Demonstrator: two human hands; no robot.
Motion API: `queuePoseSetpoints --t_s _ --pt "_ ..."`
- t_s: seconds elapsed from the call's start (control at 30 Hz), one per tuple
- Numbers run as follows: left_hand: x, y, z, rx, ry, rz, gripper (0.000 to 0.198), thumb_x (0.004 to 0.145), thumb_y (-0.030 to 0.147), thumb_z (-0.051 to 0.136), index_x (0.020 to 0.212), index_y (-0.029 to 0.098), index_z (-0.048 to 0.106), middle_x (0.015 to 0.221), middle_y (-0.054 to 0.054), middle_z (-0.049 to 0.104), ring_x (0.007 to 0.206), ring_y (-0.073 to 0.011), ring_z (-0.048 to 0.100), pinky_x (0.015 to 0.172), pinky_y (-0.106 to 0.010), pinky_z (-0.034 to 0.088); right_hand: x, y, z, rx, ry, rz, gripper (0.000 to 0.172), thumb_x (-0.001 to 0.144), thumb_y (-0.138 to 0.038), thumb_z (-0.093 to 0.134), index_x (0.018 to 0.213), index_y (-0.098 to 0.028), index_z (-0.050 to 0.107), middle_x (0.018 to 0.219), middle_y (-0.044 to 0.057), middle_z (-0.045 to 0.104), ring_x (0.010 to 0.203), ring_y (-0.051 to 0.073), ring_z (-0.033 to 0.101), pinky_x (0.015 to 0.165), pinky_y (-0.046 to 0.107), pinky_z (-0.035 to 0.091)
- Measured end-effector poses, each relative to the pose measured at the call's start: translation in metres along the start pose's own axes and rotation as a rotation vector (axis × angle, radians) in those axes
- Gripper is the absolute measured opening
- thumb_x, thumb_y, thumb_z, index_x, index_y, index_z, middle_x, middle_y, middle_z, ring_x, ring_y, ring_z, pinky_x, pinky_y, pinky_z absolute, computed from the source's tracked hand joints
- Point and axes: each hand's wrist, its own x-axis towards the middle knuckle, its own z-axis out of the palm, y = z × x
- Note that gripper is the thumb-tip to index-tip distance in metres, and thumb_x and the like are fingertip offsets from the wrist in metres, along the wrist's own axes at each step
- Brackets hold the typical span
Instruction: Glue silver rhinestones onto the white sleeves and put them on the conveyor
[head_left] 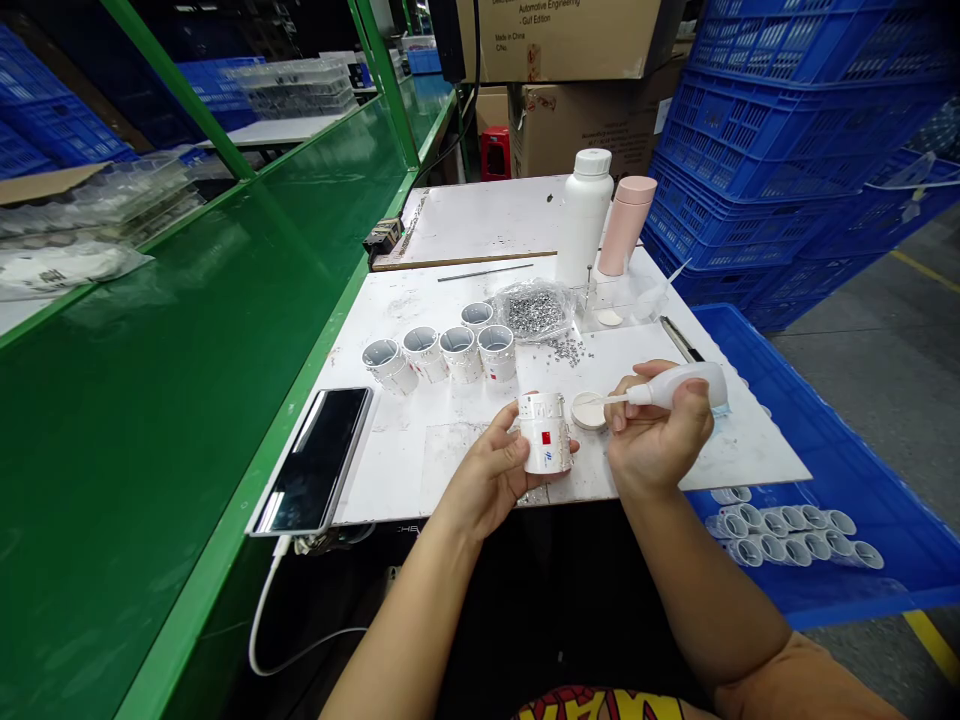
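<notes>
Clearly the risk sits at the middle of the white board: the left hand (487, 472) cradles a white cylindrical sleeve (544, 434) with a red square label, fingers curled under it and thumb pressed to its wall. The right hand (658, 430) is closed around a white squeeze bottle (675, 386), its thin nozzle (607, 400) reaching toward a small round dish of white paste (589, 411). Whether the tip touches the paste, I cannot tell.

A firm squeeze could push out a blob, fouling the board or the sleeve, which sits just beside the nozzle. The smooth sleeve, held in one hand, could slip if paste gets on the fingers – and a dropped sleeve would likely roll. An elbow or knuckle could also nudge the shallow dish.

Loose metal granules (568, 350) lie spilled beside a clear bag of the same granules (535, 309), so a stray sweep of the hand could carry them into the paste or into the five grouped sleeves (442, 355). The leftmost of those lies tilted and could roll. Below the board's right edge, a blue plastic crate (832, 470) holds more sleeves (787, 535), ready to catch anything knocked off – and get dirtied by it.
</notes>
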Motion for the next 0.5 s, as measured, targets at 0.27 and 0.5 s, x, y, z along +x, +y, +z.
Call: queuePoseSetpoints --t_s 0.27,0.5 --pt "0.0003 -0.0002 0.0005 0.027 0.020 -0.022 0.049 0.087 0.027 0.062 0.133 0.019 0.046 0.117 -0.016 0.064 0.108 -0.0299 0.065 0.093 -0.046 0.050 0.0003 -0.0010 -0.0011 -0.004 0.007 0.011 0.040 0.089 -0.051 0.048 0.078 -0.015 0.062 0.045 -0.005 0.042 0.035 0.010 0.040 0.034 0.021 0.032" --pt "-0.0017 -0.0006 0.0006 0.075 -0.004 -0.015 0.065 0.076 0.024 0.076 0.133 0.026 0.046 0.109 -0.007 0.066 0.098 -0.0273 0.069 0.083 -0.036 0.054 -0.0024 -0.0009 0.0008 -0.036 0.001 -0.027 0.037 0.089 -0.048 0.048 0.077 -0.016 0.063 0.044 -0.005 0.041 0.036 0.010 0.040 0.035 0.021 0.031"
